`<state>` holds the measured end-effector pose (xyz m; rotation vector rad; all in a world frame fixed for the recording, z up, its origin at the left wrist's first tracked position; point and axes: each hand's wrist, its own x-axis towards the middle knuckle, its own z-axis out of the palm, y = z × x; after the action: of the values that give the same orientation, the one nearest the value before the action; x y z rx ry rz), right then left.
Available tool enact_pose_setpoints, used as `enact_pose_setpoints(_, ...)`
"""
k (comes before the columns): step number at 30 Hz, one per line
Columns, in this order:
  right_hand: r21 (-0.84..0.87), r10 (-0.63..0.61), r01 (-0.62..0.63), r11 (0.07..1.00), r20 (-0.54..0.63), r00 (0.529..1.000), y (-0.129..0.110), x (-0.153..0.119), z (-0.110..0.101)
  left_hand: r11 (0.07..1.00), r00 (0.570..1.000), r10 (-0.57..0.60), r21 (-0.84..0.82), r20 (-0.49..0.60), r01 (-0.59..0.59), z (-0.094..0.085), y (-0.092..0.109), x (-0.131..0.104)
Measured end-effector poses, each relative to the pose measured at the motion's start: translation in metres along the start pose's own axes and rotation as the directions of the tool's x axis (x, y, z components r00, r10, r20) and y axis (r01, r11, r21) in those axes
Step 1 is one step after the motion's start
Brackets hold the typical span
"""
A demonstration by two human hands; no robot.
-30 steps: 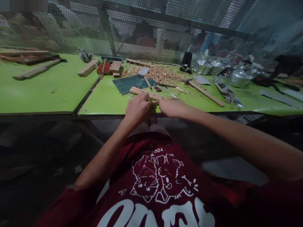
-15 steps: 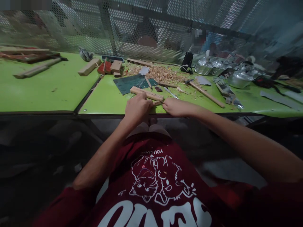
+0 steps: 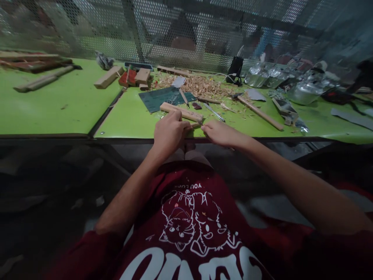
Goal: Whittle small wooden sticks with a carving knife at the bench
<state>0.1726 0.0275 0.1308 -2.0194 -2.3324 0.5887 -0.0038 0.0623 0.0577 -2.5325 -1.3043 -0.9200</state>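
Note:
My left hand (image 3: 171, 127) is closed around a small wooden stick (image 3: 194, 126) close to the table's front edge. The stick's end pokes out to the right of my fingers. Facing that end, my right hand (image 3: 218, 133) is closed in a pinch, its fingertips close to the stick. Whatever my right fingers grip is mostly hidden; only a thin dark tip shows. Just beyond both hands lies a wooden block (image 3: 189, 113), partly behind my left fingers. A dark green mat (image 3: 154, 100) is under the block's far side.
Wood shavings (image 3: 201, 86) are heaped behind the mat. A hammer (image 3: 260, 112) lies to the right, with a pen (image 3: 214, 112) nearer. Clear plastic containers (image 3: 303, 91) stand at back right. A wood piece (image 3: 109, 77) and a mallet-like tool (image 3: 46, 79) lie left, past the table gap (image 3: 107, 111).
My right hand has shifted slightly right, its fingertips now a little farther from the stick. The view has turned slightly. My left hand keeps its hold.

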Motion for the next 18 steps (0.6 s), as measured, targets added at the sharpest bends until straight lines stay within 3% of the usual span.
enact_pose_setpoints(6,0.041,0.02,-0.017,0.999,-0.069,0.997,-0.001,-0.002,0.005,1.0,1.0,0.006,-0.015,-0.025,-0.006,0.007,-0.004,0.0)
enact_pose_setpoints(18,0.135,0.072,-0.07,0.988,-0.014,0.997,-0.003,-0.004,0.0,1.0,1.0,0.003,0.001,0.009,-0.003,-0.003,0.001,0.0)
